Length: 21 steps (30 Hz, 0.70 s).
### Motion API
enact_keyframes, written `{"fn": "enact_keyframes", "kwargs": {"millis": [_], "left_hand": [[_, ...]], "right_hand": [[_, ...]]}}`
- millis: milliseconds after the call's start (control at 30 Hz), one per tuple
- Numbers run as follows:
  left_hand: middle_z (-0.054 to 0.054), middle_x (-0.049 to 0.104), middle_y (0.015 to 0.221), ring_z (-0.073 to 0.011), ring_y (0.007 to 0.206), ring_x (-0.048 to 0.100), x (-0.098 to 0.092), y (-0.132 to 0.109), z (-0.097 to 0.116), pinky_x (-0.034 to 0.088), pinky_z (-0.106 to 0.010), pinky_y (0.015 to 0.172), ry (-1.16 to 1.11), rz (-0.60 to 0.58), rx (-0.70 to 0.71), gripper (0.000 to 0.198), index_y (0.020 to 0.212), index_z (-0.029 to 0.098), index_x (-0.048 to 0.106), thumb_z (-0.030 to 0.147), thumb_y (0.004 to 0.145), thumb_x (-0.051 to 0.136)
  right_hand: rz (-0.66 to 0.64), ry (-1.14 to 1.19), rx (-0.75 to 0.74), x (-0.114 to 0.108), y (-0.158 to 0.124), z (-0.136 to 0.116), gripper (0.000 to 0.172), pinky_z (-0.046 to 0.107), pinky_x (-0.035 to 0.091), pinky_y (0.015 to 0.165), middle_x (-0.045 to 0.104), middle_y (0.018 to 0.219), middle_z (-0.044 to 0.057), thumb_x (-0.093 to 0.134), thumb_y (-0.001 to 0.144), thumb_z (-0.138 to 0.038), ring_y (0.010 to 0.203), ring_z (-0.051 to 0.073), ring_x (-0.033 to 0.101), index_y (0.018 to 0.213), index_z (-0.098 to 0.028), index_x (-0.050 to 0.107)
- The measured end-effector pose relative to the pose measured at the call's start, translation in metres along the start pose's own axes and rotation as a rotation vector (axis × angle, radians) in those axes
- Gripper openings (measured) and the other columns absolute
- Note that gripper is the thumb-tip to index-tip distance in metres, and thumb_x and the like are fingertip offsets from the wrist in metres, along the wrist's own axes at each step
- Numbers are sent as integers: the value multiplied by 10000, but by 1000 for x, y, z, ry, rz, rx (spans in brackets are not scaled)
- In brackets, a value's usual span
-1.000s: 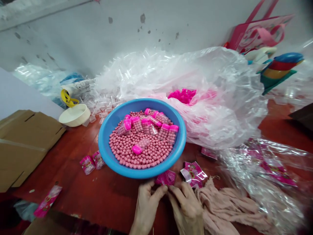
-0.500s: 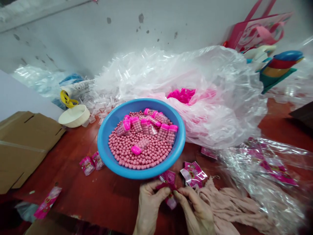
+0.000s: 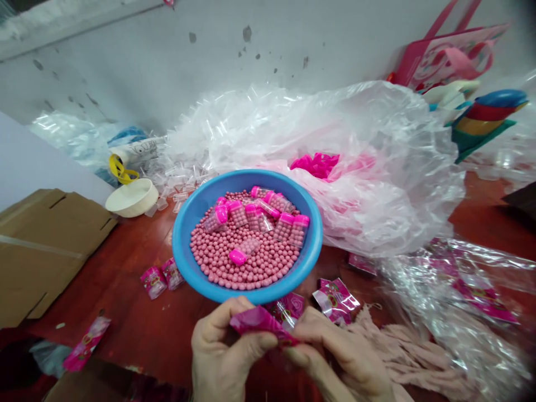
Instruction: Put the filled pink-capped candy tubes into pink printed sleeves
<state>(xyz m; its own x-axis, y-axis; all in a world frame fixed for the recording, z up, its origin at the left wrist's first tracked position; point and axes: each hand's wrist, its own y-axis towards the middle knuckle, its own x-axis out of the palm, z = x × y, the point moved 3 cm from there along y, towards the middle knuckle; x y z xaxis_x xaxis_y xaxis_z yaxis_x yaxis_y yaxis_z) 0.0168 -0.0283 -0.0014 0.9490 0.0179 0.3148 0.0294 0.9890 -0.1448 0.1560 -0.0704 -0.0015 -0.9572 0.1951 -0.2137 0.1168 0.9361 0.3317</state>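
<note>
Red table (image 3: pixel 138 324), crowded.

Clear plastic bag (image 3: pixel 355 128) slumps open at the back, mouth toward the worker, so the pink caps (image 3: pixel 316 166) inside are in reach.

Cardboard box (image 3: pixel 46 245) is flattened at the left edge, clear of the work zone.

Blue basin (image 3: pixel 196 206) sits dead centre, just beyond the hands. It is full of pink beads (image 3: pixel 247 268), with capped vials (image 3: pixel 285 223) lying on top, so the basin likely serves as both stock and holding tray.

Left hand (image 3: pixel 218 357) and right hand (image 3: pixel 343 357) meet at the near edge. Thumb and fingers of each are pinched on opposite ends of one pink sachet (image 3: pixel 259 322), which is off the table and stretched between them, near the basin rim. It looks like a two-point hold for control.

Loose sachets (image 3: pixel 337 298) lie beside the right hand.
</note>
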Motion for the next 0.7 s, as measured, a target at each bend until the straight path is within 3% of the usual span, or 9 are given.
{"fn": "enact_keyframes", "kwargs": {"millis": [100, 200, 267, 333, 400, 500, 600, 700], "left_hand": [[28, 685, 526, -82, 491, 593, -8, 19, 16, 500, -140, 511, -31, 126, 109, 149, 602, 198, 750, 227, 522, 872], [16, 724, 555, -88, 487, 628, -20, 38, 25, 541, -151, 532, -135, 316, 188, 225, 618, 175, 750, 237, 458, 896], [16, 730, 570, -86, 502, 636, -27, 50, 27, 551, -154, 561, -187, 386, 209, 263, 627, 156, 743, 229, 433, 904], [16, 737, 593, -84, 521, 641, -32, 60, 29, 552, -155, 582, -221, 404, 212, 288, 654, 149, 741, 220, 429, 906], [5, 744, 616, -97, 536, 652, -35, 67, 28, 559, -180, 597, -249, 391, 187, 300, 682, 142, 740, 227, 444, 902], [-10, 748, 636, -131, 548, 669, -37, 75, 26, 573, -246, 623, -299, 361, 140, 311, 708, 136, 736, 236, 462, 897], [-2, 749, 655, -126, 541, 666, -37, 81, 24, 572, -276, 668, -351, 345, 119, 295, 704, 141, 722, 227, 479, 892], [23, 744, 646, -95, 551, 660, -38, 86, 24, 554, -244, 712, -402, 356, 123, 263, 687, 147, 700, 228, 514, 881]], "right_hand": [[-93, -74, 36, 15, 35, -5, 288, 181, 441, 499, 600, 603, -31, 509, 927, -345, 534, 103, 562, 706, -196, 617], [-199, -420, 144, 36, 75, 3, 460, 185, 401, 461, 586, 566, -16, 301, 1001, -354, 507, 104, 545, 662, -180, 558], [-202, -550, 179, 50, 98, 10, 335, 269, 436, 534, 628, 588, 40, 374, 978, -279, 539, 168, 584, 777, -142, 604], [-249, -646, 164, 63, 111, 16, 171, 345, 471, 626, 695, 746, 138, 469, 904, -139, 695, 250, 646, 904, -95, 634], [-272, -699, 118, 70, 115, 20, 255, 401, 478, 749, 682, 995, 213, 419, 870, -35, 932, 296, 632, 1004, -87, 629], [-293, -722, 29, 72, 113, 29, 326, 454, 455, 859, 598, 1200, 230, 361, 857, -5, 1131, 316, 535, 1002, -105, 636], [-306, -687, -83, 68, 110, 42, 275, 447, 440, 900, 612, 1183, 206, 408, 818, -5, 1132, 305, 528, 873, -124, 649], [-210, -610, -174, 61, 108, 47, 183, 363, 485, 796, 690, 950, 113, 469, 832, -75, 911, 236, 614, 802, -172, 621]]}}
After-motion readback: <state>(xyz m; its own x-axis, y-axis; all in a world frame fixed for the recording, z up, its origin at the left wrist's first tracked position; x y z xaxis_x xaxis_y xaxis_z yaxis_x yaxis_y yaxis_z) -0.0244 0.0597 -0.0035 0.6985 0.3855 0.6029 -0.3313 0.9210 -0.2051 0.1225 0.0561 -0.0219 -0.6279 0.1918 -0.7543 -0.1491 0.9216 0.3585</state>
